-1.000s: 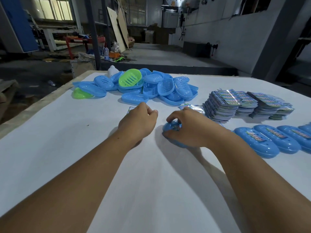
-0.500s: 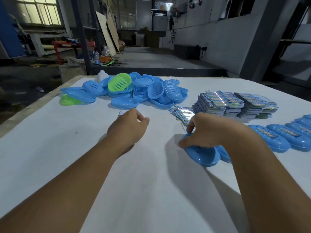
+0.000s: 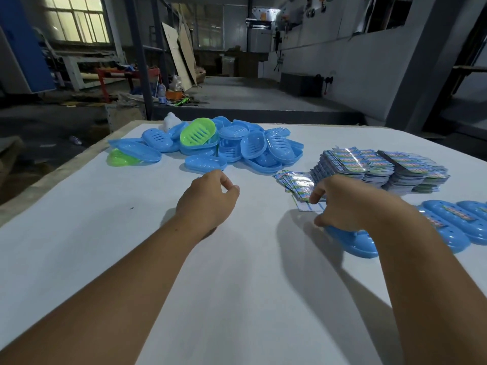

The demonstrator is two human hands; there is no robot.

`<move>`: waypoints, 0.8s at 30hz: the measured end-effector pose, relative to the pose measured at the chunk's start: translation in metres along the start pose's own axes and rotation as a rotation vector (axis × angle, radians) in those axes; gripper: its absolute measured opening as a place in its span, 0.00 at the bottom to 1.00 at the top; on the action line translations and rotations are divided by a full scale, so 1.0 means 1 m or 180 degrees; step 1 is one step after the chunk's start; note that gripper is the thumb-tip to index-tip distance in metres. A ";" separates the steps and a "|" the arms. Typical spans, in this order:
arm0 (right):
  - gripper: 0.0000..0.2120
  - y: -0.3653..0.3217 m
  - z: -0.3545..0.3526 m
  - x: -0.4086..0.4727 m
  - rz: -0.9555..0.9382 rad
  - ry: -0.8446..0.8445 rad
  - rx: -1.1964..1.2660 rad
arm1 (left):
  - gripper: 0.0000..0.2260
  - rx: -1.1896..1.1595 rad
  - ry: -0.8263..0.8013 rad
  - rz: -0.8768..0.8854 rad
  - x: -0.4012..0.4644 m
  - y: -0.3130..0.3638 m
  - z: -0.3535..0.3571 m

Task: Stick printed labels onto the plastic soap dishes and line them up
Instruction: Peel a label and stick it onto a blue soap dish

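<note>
Two bare arms reach out over a big white table (image 3: 79, 259). The right hand (image 3: 350, 204) is closest to us. It sits on top of a blue oval plastic soap dish (image 3: 353, 242) that lies on the table, with its fingers curled down over the dish's far end. I cannot tell if it is gripping the dish or only resting on it. Just to the right of that dish is a row of blue oval soap dishes with bright labels on top (image 3: 453, 227), side by side.

The left hand (image 3: 208, 201) is in the middle of the table. Its fingers are curled in loosely and its thumb is near the first finger. I cannot tell if it holds anything.

Just past the right hand is a small fanned bunch of shiny printed labels (image 3: 295, 184). Behind that are tall stacks of the same printed labels (image 3: 374, 167).

Farther back on the left is a messy pile of blue and green plastic soap dishes (image 3: 224, 148).
</note>
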State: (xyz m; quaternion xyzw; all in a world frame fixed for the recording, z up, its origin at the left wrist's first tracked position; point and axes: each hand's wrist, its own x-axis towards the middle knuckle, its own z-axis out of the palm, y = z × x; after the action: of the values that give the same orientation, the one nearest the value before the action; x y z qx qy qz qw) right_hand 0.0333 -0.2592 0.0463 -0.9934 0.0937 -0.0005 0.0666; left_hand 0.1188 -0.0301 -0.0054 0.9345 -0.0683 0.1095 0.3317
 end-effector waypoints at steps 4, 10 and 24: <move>0.12 -0.014 0.013 0.006 -0.0281 0.0401 0.0208 | 0.05 0.0439 0.0896 0.0382 0.013 -0.011 -0.004; 0.10 -0.032 0.029 0.012 -0.0458 0.0411 0.0449 | 0.20 0.0964 0.1222 0.0465 0.055 -0.045 -0.014; 0.11 -0.036 0.033 0.015 -0.0490 0.0537 0.0638 | 0.07 0.1037 0.0743 0.0428 0.077 -0.058 -0.012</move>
State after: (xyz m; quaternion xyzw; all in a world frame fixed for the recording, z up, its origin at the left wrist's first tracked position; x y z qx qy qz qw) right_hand 0.0547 -0.2230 0.0185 -0.9824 0.0220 -0.0984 0.1571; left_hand 0.2028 0.0182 -0.0119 0.9501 -0.0731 0.2485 0.1739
